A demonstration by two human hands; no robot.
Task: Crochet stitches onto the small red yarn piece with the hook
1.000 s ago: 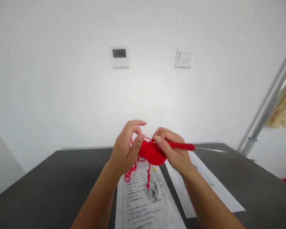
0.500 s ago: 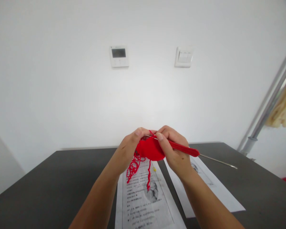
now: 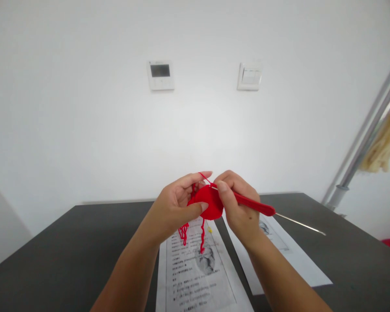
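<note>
A round piece of red crochet (image 3: pixel 211 207) is pinched in my left hand (image 3: pixel 177 201), the thumb flat on its front. Red yarn (image 3: pixel 205 177) runs over the stretched left index finger to the top edge of the piece. My right hand (image 3: pixel 239 203) is closed around a crochet hook (image 3: pixel 256 204) with a red handle. The hook's tip meets the top edge of the crochet, and its long metal end points out to the right. A short yarn tail (image 3: pixel 202 234) hangs below, and loose yarn loops (image 3: pixel 183 232) dangle behind my left hand.
Two printed sheets lie on the dark table (image 3: pixel 117 234): a left sheet (image 3: pixel 195 281) under my hands and a right sheet (image 3: pixel 289 260) beneath my right forearm. On the white wall are a thermostat (image 3: pixel 160 76) and a light switch (image 3: pixel 249 76). A metal pole (image 3: pixel 360 156) rises at right.
My left thumb has come round onto the front of the crochet, and my left index finger has lifted, drawing the yarn up. The loose loops now hang mostly behind my left hand.
</note>
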